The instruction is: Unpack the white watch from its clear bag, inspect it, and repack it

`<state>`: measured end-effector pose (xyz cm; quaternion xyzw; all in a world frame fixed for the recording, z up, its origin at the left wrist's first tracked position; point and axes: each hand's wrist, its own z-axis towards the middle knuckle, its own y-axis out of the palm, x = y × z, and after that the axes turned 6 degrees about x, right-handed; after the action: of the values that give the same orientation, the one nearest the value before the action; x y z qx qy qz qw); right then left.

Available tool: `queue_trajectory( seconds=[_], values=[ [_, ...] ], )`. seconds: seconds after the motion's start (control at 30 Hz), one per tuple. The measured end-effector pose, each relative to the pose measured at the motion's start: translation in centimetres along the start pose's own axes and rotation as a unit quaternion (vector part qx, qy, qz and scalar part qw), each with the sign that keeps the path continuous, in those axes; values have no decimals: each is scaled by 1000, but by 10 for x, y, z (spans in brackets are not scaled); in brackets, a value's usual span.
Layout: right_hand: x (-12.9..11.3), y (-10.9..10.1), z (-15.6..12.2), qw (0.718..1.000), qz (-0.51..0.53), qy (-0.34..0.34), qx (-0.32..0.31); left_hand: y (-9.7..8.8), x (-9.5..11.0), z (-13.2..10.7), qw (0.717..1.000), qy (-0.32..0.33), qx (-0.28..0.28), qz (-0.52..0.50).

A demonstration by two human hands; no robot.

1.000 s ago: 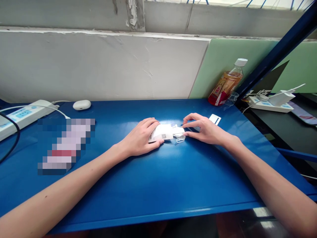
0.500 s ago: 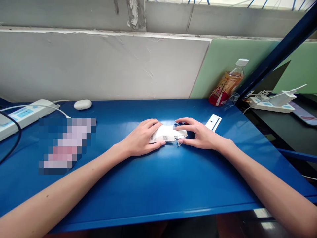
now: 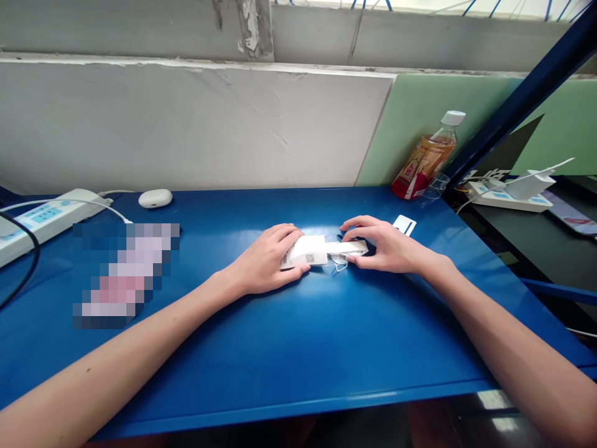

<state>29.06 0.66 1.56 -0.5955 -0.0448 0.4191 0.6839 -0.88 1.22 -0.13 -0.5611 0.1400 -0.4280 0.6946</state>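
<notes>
My left hand [image 3: 263, 261] is closed round the left end of a small white packet [image 3: 310, 250] with printed text and a square code, held low over the table. Out of the packet's right end sticks a narrow white strip [image 3: 345, 248]. My right hand [image 3: 387, 246] grips the strip's far end between thumb and fingers. A thin silvery looped cord [image 3: 340, 265] hangs below the strip; what it is fixed to, I cannot make out. Partly hidden behind my right hand lies a white card [image 3: 405, 225] with a dark slot.
On the blue table [image 3: 280, 348], a pixelated flat object [image 3: 135, 267], a white earbud case [image 3: 155, 198] and a power strip [image 3: 51, 214] lie at left. A drink bottle [image 3: 426, 162] leans at the back right, near a blue post [image 3: 517, 99]. Another power strip [image 3: 508, 198] is beyond.
My right hand has moved right, and more of the white strip and cord now shows outside the packet. My left hand stays in place. More of the card is covered.
</notes>
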Motion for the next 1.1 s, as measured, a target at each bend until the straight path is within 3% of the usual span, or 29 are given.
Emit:
queue_trajectory(
  seconds=[0.57, 0.7, 1.1],
  values=[
    [-3, 25, 1, 999, 3, -28, 39, -1, 1, 0, 1000, 4, 11, -9],
    [-8, 27, 2, 997, -40, -33, 58, 0, 0, 0, 1000, 1, 7, -7],
    [-1, 11, 3, 988, -112, -48, 96, -1, 2, 1, 1000, -9, 10, -6]
  ],
)
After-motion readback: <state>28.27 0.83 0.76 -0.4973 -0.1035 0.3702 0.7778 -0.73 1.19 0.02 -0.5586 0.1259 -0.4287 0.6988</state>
